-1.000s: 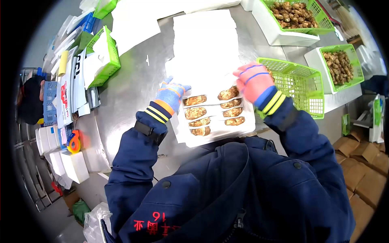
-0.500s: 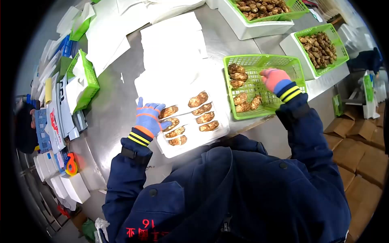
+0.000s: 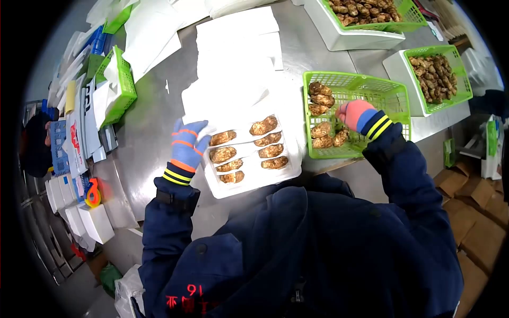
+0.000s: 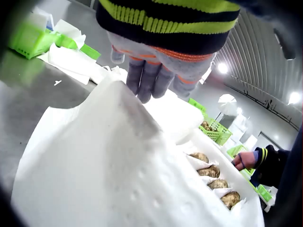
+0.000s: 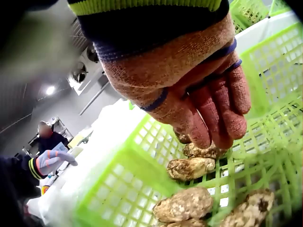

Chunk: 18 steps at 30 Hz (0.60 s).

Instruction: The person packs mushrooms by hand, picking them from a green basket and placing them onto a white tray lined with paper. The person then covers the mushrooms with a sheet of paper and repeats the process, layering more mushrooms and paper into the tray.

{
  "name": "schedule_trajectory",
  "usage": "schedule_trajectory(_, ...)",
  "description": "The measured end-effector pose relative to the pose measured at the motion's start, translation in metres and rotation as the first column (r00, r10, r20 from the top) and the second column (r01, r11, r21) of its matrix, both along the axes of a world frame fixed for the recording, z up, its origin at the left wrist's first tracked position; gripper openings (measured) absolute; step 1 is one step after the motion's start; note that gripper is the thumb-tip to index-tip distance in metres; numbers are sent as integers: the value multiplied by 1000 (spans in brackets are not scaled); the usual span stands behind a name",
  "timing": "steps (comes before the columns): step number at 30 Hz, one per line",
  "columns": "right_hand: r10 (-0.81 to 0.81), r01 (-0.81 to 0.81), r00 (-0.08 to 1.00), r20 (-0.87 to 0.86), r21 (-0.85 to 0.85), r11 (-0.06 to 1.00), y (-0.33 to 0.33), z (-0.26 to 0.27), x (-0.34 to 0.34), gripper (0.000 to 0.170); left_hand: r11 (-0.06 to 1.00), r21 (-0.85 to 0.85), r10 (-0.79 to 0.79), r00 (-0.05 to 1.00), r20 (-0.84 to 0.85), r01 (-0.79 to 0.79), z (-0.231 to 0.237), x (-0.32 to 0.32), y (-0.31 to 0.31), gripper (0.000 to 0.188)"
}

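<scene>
In the head view, a white tray [image 3: 256,185] holds two columns of mottled brown, oblong mushrooms [image 3: 222,155], separated by white paper folds. My gloved left hand [image 3: 186,146] is at the tray's left edge, thumb toward the mushrooms. The left wrist view shows its fingers extended behind a raised white sheet [image 4: 94,137]. My gloved right hand [image 3: 356,115] is inside a green mesh basket [image 3: 359,79] to the right of the tray. In the right wrist view its bent fingers [image 5: 235,124] reach down close over loose mushrooms [image 5: 191,169], with fingertips overlapping one.
White sheets [image 3: 233,58] lie beyond the tray on the metal table. Two more green baskets of mushrooms [image 3: 437,77] rest on white boxes at right. Papers and a green basket [image 3: 121,85] stand at left, near an orange tape dispenser [image 3: 93,193].
My right hand has moved from the tray's upper right corner into the green basket. My left hand touched the tray's left mushrooms, then drew back to its edge. The camera view has shifted.
</scene>
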State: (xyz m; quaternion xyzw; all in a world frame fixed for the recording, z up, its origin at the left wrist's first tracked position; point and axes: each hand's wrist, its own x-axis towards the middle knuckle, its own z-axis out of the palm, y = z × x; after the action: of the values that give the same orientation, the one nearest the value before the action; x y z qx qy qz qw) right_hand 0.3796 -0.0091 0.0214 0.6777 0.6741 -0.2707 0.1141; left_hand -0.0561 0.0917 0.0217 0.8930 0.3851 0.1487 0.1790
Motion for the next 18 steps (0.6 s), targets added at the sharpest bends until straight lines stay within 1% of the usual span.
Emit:
schedule_trajectory(1, -32, 28, 997, -72, -47, 998, -5, 1, -9, 29, 997, 72, 27, 1000, 14, -27, 5, 1, 0, 27)
schedule_trajectory(2, -33, 25, 994, -103, -84, 996, -9, 7, -22, 36, 996, 85, 38, 999, 25, -40, 5, 0, 1, 26)
schedule_trajectory(4, 86, -61, 969, -232, 112, 992, -22, -35, -25, 43, 991, 117, 61, 997, 52, -67, 6, -4, 5, 24)
schedule_trajectory(5, 76, -66, 973, -219, 56, 996, -22, -38, -32, 47, 990, 122, 66, 997, 42, -70, 5, -6, 7, 22)
schedule_trajectory(8, 105, -99, 991, -77, 76, 992, -19, -39, -43, 46, 986, 152, 51, 995, 88, -64, -2, -14, 11, 23)
schedule_trajectory(9, 110, -108, 993, -43, 45, 993, -17, -44, -44, 43, 982, 173, 48, 991, 128, -70, -3, -15, 9, 22)
schedule_trajectory(10, 131, -128, 991, -17, 104, 986, -19, -52, -43, 40, 980, 194, 29, 991, 130, -54, -4, -15, 9, 23)
schedule_trajectory(12, 83, -79, 996, -31, 112, 991, -18, -63, -38, 38, 982, 184, 31, 993, 115, -52, -1, -13, 5, 21)
schedule_trajectory(13, 65, -61, 997, -45, 82, 995, -16, -56, -39, 37, 997, 44, 57, 984, 170, -66, 1, -11, 3, 19)
schedule_trajectory(14, 87, -83, 995, -39, 96, 992, -15, -53, -37, 34, 998, 57, -1, 993, 115, -6, 2, -9, 1, 18)
schedule_trajectory(16, -51, 54, 998, -44, 79, 995, -14, -34, -39, 35, 991, 73, -109, 994, 0, 109, 3, -6, -1, 17)
schedule_trajectory(17, -137, 141, 989, -54, 81, 987, -12, -26, -34, 43, 973, 168, -150, 987, -58, 158, 0, -2, -3, 17)
schedule_trajectory(18, -215, 216, 976, -19, 103, 971, -11, -16, -29, 38, 965, 158, -185, 972, -145, 207, -2, 3, -4, 17)
